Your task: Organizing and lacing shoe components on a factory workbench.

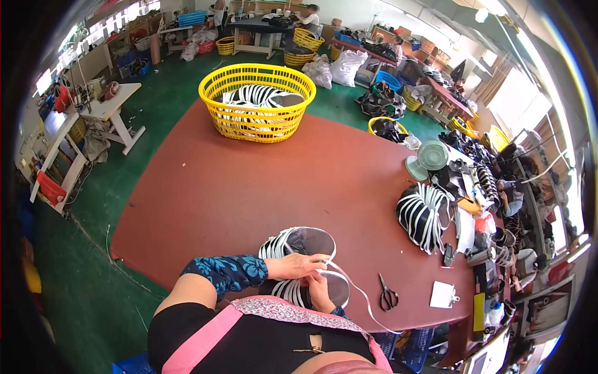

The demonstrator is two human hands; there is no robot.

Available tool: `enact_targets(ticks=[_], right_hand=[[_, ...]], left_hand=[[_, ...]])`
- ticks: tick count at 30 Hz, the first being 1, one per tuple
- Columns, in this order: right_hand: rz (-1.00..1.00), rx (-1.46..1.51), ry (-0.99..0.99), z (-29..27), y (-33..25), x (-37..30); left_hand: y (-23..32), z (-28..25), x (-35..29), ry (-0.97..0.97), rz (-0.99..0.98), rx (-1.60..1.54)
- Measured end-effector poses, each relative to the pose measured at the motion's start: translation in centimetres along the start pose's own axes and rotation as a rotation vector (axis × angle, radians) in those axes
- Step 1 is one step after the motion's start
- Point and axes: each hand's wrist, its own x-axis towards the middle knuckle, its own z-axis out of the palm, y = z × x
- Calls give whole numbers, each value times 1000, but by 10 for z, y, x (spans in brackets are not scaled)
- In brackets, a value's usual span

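Observation:
Two black uppers with white stripes lie at the table's near edge: one upper [280,243] just beyond my hands, the other [289,292] partly hidden under them. My left hand [300,265] reaches across from the left, its fingers pinched on a thin white strip [358,288] that trails right and over the near edge. Close below it, my right hand [319,290] has its fingers drawn together over the nearer upper. What its fingertips grip is hidden. Black scissors [387,294] rest on the table to the right of my hands.
A yellow basket [261,129] of striped uppers stands at the table's far side. To the right are a stack of striped uppers [425,215], a green fan [430,157] and a white paper pad [443,295]. Other people sit at far benches.

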Motion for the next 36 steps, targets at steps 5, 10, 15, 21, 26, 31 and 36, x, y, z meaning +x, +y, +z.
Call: enact_targets(ticks=[5,10,15,21,26,31,36], right_hand=[[211,341,-34,11,-41,-17],[255,248,33,8,-44,-18],[-236,-373,126,19,-33,-17],[-946,-962,195,29,-59,-10],[-936,-995,227,28,-57,-16],[-897,-884,259,33,-55,-27],[-772,-694,327,37,-62,-43]], left_hand=[[-9,15,-36,36,-223,265],[-12,32,-45,31,-180,353],[-27,26,-44,-208,-463,-102],[-64,18,-26,-444,-512,-348],[-79,17,-27,-466,-483,-436],[-77,16,-31,-478,-552,-490],[-61,39,-41,-231,-498,-185]])
